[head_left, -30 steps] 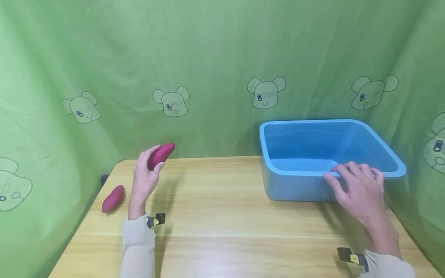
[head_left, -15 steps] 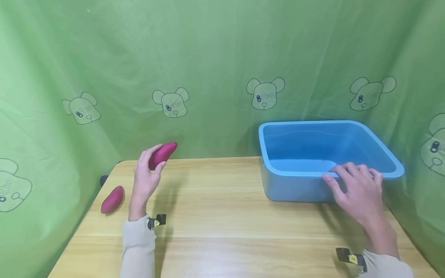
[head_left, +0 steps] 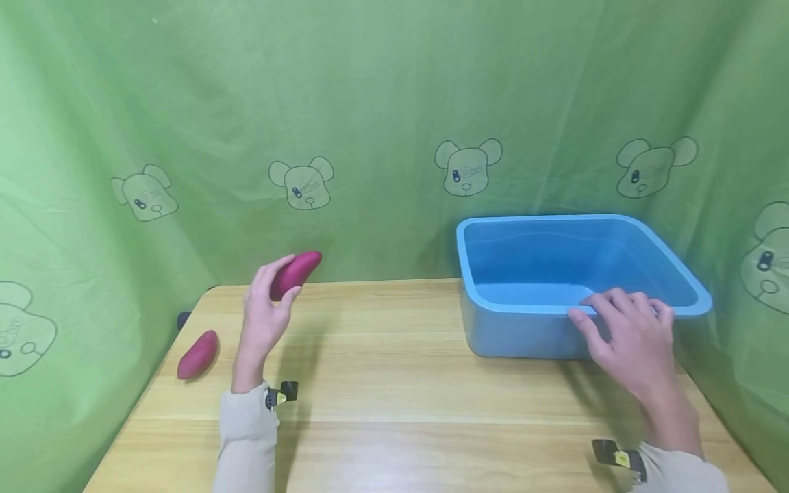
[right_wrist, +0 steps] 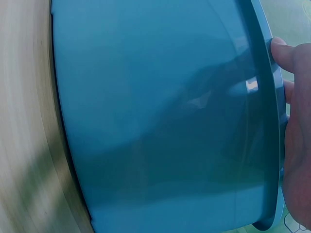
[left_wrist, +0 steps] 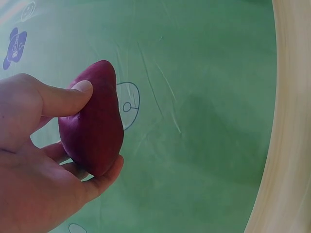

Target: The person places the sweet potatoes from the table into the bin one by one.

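Note:
My left hand holds a purple-red sweet potato above the far left part of the table. In the left wrist view the thumb presses one face of the sweet potato and the fingers curl around its underside. A second sweet potato lies on the table to the left of my left wrist. At the right, my right hand grips the near rim of a blue plastic tub, fingers hooked over the inside and thumb on the outer side. The tub's inner floor shows bare where it is visible.
The wooden table runs back to a green curtain printed with bear heads, which also encloses both sides. A small dark object shows at the table's far left edge.
My left hand has shifted slightly to the right with the sweet potato. The right hand keeps its grip on the tub's rim, and the whole view has drifted a little.

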